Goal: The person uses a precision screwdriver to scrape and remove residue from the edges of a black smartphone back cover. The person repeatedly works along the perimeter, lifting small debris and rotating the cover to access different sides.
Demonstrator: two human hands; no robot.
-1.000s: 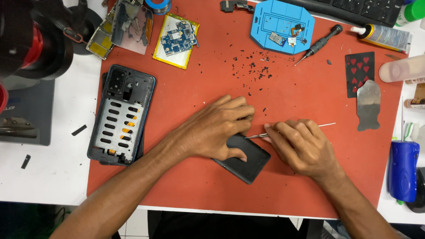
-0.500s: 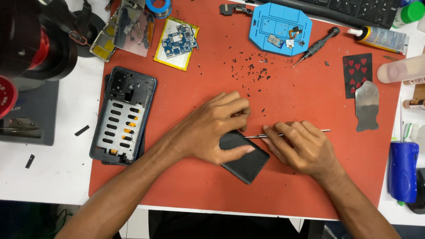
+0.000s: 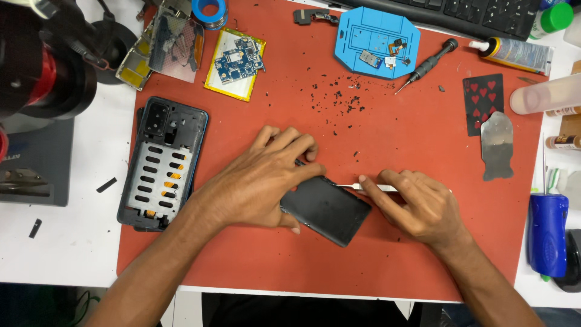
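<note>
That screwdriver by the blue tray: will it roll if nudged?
Probably. The screwdriver has a round black handle and lies flat on the red mat, so a sideways nudge could roll it. It looks slim and light. The mat's surface may slow it.
</note>
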